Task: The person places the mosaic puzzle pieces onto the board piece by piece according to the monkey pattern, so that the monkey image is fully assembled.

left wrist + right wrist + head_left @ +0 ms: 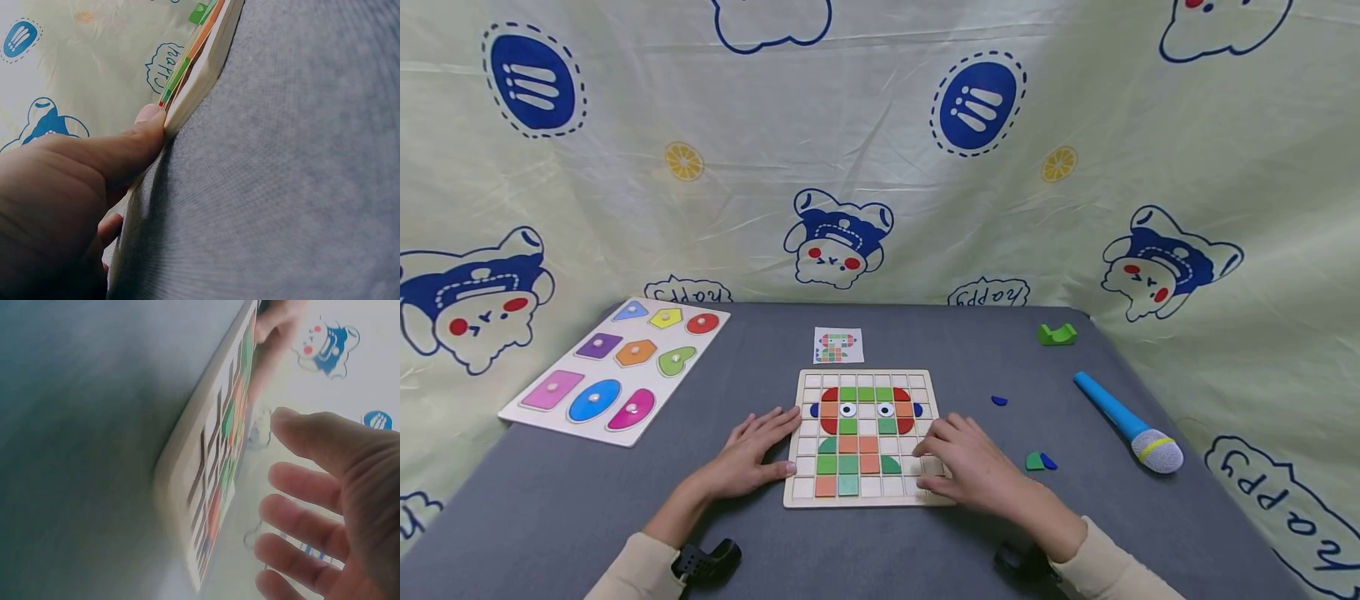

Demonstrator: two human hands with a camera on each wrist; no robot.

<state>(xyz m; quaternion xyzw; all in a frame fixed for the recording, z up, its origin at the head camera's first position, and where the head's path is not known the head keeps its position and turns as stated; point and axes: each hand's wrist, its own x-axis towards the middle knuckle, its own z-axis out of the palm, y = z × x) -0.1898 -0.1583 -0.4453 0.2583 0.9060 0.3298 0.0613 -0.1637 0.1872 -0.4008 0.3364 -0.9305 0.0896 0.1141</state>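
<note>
A wooden grid board [902, 492] lies flat on the table, several colored tiles in its cells. Together the tiles show a face with two eye tiles above a body of green and orange squares. At the board's left edge rests my left hand [756, 454], fingers extended. In the left wrist view its thumb [140, 140] touches the board's rim [194, 94]. Over the board's right side is my right hand [973, 467], its fingers loosely bent. The right wrist view shows a gap between thumb and fingers [303, 519], with nothing held there.
Behind the board lies a small pattern card [838, 346]. To the right are a green quarter-round tile [1034, 462], blue pieces [999, 401], a green block [1057, 335] and a toy microphone [1123, 421]. A knobbed shape puzzle [651, 396] occupies the left.
</note>
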